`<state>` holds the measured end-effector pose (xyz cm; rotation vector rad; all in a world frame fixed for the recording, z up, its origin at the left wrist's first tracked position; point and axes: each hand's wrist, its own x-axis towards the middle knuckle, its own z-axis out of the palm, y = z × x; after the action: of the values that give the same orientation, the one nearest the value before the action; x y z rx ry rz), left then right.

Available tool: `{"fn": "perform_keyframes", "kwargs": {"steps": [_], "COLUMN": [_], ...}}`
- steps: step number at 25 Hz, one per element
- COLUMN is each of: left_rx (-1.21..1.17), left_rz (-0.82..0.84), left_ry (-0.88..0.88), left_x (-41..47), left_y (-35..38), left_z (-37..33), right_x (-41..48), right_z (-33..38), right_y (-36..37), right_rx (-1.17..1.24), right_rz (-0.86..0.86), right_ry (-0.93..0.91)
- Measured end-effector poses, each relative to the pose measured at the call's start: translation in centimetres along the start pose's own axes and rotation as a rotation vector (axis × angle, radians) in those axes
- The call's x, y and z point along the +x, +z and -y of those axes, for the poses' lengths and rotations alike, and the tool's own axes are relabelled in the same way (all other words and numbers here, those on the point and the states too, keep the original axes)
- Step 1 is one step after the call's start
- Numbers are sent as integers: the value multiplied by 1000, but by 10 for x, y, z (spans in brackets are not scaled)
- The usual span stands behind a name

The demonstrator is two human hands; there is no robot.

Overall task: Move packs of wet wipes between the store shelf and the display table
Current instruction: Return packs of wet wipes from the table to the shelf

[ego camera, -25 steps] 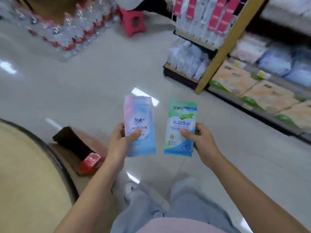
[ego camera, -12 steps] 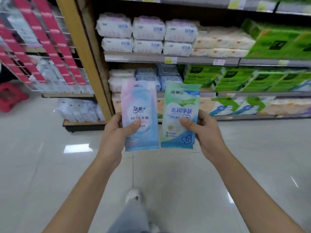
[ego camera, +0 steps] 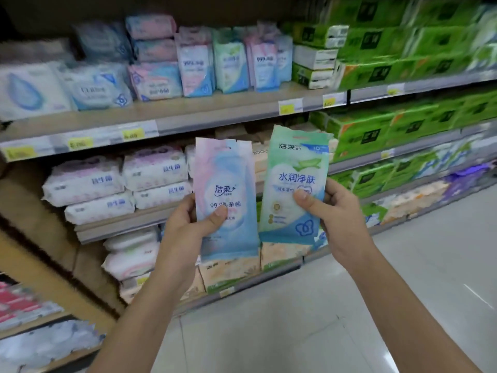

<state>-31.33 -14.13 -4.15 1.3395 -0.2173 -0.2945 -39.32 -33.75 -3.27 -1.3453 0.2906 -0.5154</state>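
My left hand (ego camera: 185, 227) grips a pink-and-blue pack of wet wipes (ego camera: 224, 179) upright, thumb across its front. My right hand (ego camera: 336, 219) grips a green-and-blue pack of wet wipes (ego camera: 293, 168) upright beside it, the two packs nearly touching. Both are held in front of the store shelf (ego camera: 161, 118), below its upper board. On that board stand several matching upright wipe packs (ego camera: 231, 63), pink-blue and green ones side by side.
Larger white and blue wipe packs (ego camera: 91, 90) lie left on the upper board. Green tissue boxes (ego camera: 403, 49) fill the shelves to the right. White soft packs (ego camera: 115, 184) stack on the lower shelf. Pale tiled floor (ego camera: 349, 305) spreads below. A wooden upright (ego camera: 40, 251) stands left.
The view swung from the floor and round table up to the shelf, and I have come much closer to it. Both hands kept their packs and rose with them.
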Motion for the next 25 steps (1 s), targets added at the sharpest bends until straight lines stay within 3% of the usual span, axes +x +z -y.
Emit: {"fn": "perform_keyframes", "kwargs": {"steps": [5, 10, 16, 21, 25], "left_rx": [13, -19, -58, -72, -72], "left_rz": [-42, -199, -354, -424, -421], "left_ry": [54, 123, 150, 175, 183], "left_x": [92, 180, 231, 253, 270], "left_y": [39, 82, 97, 83, 73], "left_z": [-10, -11, -22, -34, -42], "right_x": [105, 229, 362, 433, 463], "right_z": [10, 22, 39, 25, 0], "right_y": [-16, -28, 17, 82, 100], "right_rx": [25, -3, 19, -178, -345], "right_rz": [68, 214, 267, 314, 239], "right_ry": [-37, -40, -134, -326, -323]}}
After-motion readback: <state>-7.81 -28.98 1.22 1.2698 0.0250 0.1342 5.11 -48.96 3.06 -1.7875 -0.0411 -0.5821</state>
